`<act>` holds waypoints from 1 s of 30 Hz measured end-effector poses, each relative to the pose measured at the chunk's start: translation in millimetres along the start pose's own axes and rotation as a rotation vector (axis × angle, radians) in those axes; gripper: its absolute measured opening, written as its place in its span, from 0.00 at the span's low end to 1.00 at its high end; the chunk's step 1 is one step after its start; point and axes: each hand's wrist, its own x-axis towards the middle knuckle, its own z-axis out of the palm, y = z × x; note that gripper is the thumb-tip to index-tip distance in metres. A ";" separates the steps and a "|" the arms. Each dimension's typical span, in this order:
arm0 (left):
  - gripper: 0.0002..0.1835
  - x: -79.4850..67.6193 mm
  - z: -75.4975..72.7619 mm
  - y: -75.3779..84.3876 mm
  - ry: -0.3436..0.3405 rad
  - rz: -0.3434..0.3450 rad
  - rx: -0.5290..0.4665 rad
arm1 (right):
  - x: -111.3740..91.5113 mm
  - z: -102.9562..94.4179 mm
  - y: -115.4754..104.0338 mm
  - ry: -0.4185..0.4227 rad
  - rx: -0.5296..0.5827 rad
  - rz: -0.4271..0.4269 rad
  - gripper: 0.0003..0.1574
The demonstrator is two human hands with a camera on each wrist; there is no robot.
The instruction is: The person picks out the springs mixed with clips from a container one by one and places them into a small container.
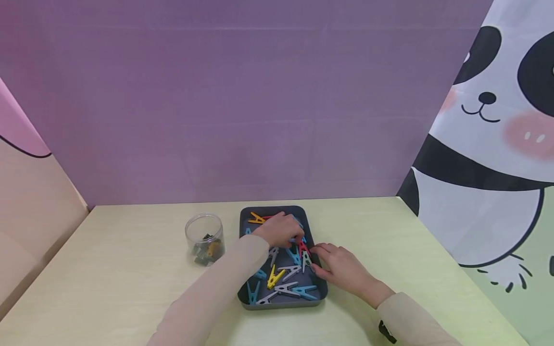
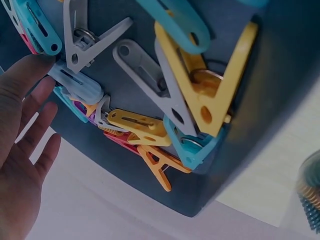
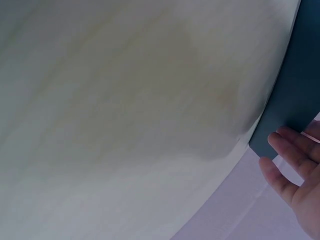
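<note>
A dark rectangular tray holds many plastic clothespins in yellow, blue, grey, red and orange. My left hand reaches down into its far half. In the left wrist view its thumb is at the end of a teal clothespin, and the index fingertip is beside a pale blue-grey clothespin; a firm grip on either does not show. A red clothespin lies just below that hand in the head view. Against the tray's right side rests my right hand, its fingertips touching the outer wall.
A clear round jar with dark green and yellow-orange contents stands left of the tray, close to the left forearm. Beneath everything is a pale wooden table, backed by a purple cloth. A panda print hangs at the right.
</note>
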 end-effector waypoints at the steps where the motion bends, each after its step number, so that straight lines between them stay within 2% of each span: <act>1: 0.09 0.4 0.2 0.0 -0.005 0.003 0.005 | -0.2 0.2 0.2 -0.002 -0.001 0.000 0.22; 18: 0.11 -0.2 2.8 0.9 -0.060 -0.014 0.038 | 0.4 0.8 0.8 0.018 0.000 -0.003 0.22; 25: 0.11 0.0 6.7 -1.0 -0.048 -0.016 0.061 | 0.0 0.8 0.4 0.011 0.005 0.004 0.22; 30: 0.11 -4.7 3.7 -3.3 -0.040 -0.016 0.066 | 0.5 -0.1 0.5 -0.005 0.005 0.018 0.23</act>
